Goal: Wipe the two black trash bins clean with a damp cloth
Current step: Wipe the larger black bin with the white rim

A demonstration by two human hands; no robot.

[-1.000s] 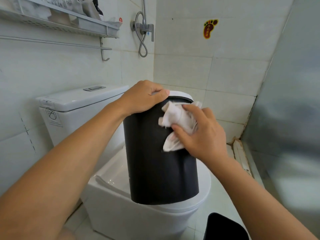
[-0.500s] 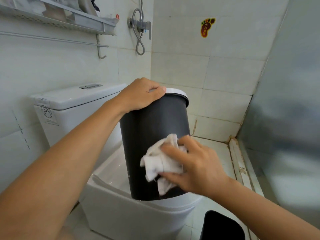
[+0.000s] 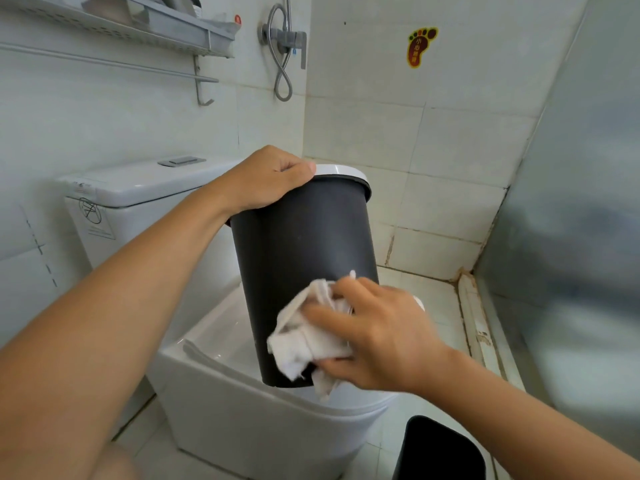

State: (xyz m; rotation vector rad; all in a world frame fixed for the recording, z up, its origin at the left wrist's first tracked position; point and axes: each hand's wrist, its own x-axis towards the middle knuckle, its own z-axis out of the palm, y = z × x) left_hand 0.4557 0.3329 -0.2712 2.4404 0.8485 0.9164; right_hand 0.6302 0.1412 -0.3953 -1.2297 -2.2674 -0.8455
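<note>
A black trash bin (image 3: 301, 244) with a white rim ring stands tilted on the closed toilet lid. My left hand (image 3: 266, 181) grips its top rim on the near left side. My right hand (image 3: 377, 334) holds a crumpled white cloth (image 3: 304, 337) and presses it against the bin's lower front wall. A second black bin (image 3: 440, 452) stands on the floor at the bottom right, only its top showing.
The white toilet (image 3: 263, 420) with its tank (image 3: 145, 188) fills the lower middle. A wall shelf (image 3: 145, 26) and towel rail hang at upper left, a shower valve with hose (image 3: 284, 46) behind. A frosted glass partition (image 3: 571, 202) bounds the right side.
My right hand swept the cloth from the bin's upper rim down to its lower front wall. My left hand kept its grip on the rim.
</note>
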